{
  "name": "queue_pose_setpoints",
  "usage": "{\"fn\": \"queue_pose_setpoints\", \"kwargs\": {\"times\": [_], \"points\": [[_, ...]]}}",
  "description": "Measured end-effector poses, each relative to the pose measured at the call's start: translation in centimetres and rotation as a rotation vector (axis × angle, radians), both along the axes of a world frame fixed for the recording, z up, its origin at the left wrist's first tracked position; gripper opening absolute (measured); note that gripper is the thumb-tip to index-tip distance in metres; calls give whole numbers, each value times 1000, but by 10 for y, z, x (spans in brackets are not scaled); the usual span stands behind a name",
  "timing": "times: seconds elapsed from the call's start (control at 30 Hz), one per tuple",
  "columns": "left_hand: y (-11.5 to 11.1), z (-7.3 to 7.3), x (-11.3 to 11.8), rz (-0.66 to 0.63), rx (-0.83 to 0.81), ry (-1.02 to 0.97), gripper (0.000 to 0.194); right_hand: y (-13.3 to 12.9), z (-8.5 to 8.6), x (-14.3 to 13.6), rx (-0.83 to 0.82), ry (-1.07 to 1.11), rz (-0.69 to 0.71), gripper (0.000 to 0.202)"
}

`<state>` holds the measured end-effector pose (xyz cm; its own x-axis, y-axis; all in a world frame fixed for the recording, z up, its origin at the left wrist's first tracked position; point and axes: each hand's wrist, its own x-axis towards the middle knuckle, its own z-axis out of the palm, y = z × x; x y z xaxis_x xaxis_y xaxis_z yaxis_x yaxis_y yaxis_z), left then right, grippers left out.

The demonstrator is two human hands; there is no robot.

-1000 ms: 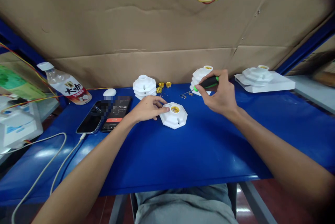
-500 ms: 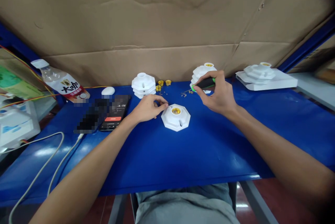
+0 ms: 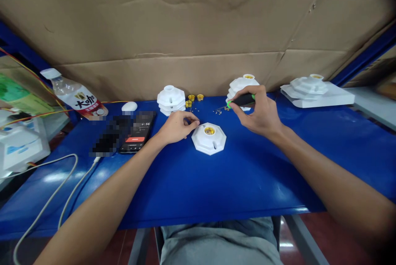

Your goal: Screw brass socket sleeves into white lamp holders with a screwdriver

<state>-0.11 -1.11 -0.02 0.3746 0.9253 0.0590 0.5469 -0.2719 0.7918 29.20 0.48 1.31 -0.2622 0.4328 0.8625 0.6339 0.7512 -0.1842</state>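
Note:
My right hand (image 3: pixel 262 112) is closed around the black and green handle of a screwdriver (image 3: pixel 244 100). Its thin shaft points left, with the tip by a scatter of small screws (image 3: pixel 219 112) on the blue table. A white octagonal lamp holder (image 3: pixel 209 143) lies in front of me, its brass threaded socket facing up. At that holder's left rim is my left hand (image 3: pixel 179 126), fingers curled and thumb and forefinger pinched together. Whether anything sits between those fingertips is hidden. Behind the right hand is a stack of white lamp holders (image 3: pixel 243 83), partly covered by it.
Another stack of white holders (image 3: pixel 171 100) stands at the back, beside several brass threaded shells (image 3: pixel 192 98). More holders rest on a white box (image 3: pixel 321 99) at right. Two phones (image 3: pixel 139 133), a white cable (image 3: pixel 77 190) and a leaning bottle (image 3: pixel 77 98) occupy the left side.
The whole view has shifted slightly. Both hands keep nearly the same pose, with the screwdriver tip still beside the small screws and the lamp holder in place.

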Motion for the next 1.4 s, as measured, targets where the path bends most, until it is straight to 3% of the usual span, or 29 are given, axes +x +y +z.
{"fn": "queue_pose_setpoints", "kwargs": {"times": [0.13,0.27,0.47,0.67,1.4], "points": [[2,-6,1,14,13,-57,20,-9,5,-7,-47,124,52,44],[6,-9,3,71,181,-125,24,-21,12,-18,-105,267,176,49],[5,-7,4,78,297,-225,24,-30,17,-26,-52,288,353,57],[3,-5,6,104,323,-192,11,-33,20,-26,-61,289,356,58],[1,-2,8,103,289,-189,11,-39,21,-29,-91,268,311,46]]}}
